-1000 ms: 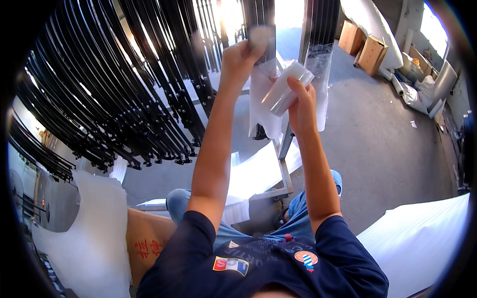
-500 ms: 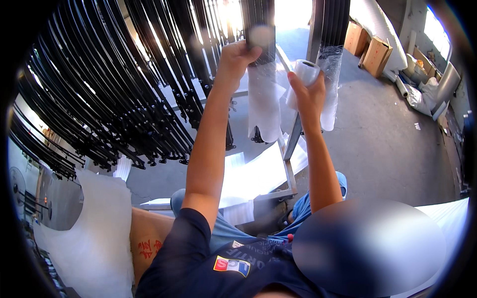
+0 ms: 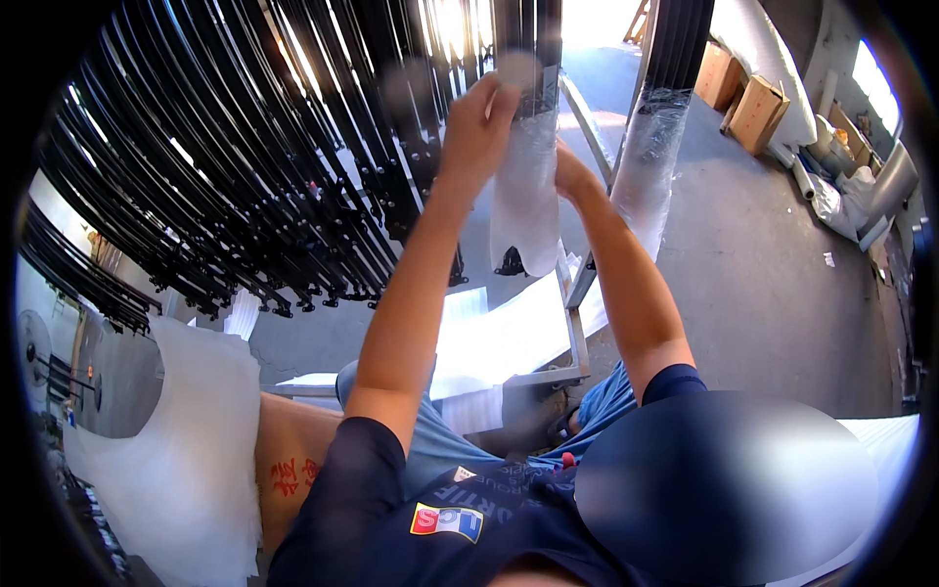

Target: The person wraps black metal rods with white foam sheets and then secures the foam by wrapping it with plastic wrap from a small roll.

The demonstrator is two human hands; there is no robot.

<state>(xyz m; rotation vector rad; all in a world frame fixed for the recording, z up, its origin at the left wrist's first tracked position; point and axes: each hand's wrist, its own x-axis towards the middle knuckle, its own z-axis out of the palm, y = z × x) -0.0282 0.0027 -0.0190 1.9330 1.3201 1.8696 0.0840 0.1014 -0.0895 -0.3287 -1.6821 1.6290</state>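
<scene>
Fingers of the left hand curled beside the foam sleeve, any pinch unclear; right hand tucked behind, grip hidden; sleeve sits around black bars, filmed up top, so wrapping looks partway, lower end open; neighbouring bundle already filmed
</scene>
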